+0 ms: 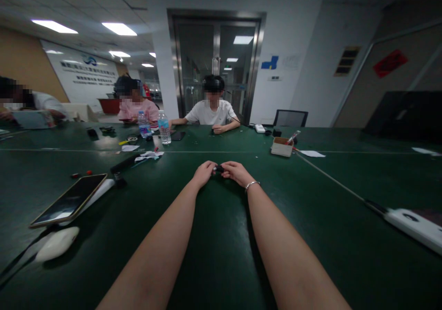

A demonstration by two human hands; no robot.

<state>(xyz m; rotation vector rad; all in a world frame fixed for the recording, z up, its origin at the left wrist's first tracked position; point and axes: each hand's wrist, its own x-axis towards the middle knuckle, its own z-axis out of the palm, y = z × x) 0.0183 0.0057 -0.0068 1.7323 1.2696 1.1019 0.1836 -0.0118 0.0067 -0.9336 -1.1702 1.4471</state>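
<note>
Both of my arms reach forward over the dark green table. Between my fingertips is a small black object with a shiny silvery part at its left end; its exact kind is too small to make out. My left hand pinches the silvery end. On the other side, my right hand, with a silver bangle at the wrist, has its fingers closed on the black end. The fingers cover part of the object, which is held just over or on the tabletop.
To the left lie a smartphone and a white mouse-shaped item. Water bottles stand farther back. A small box holding pens and a white power strip with its cable are on the right. Several people sit opposite.
</note>
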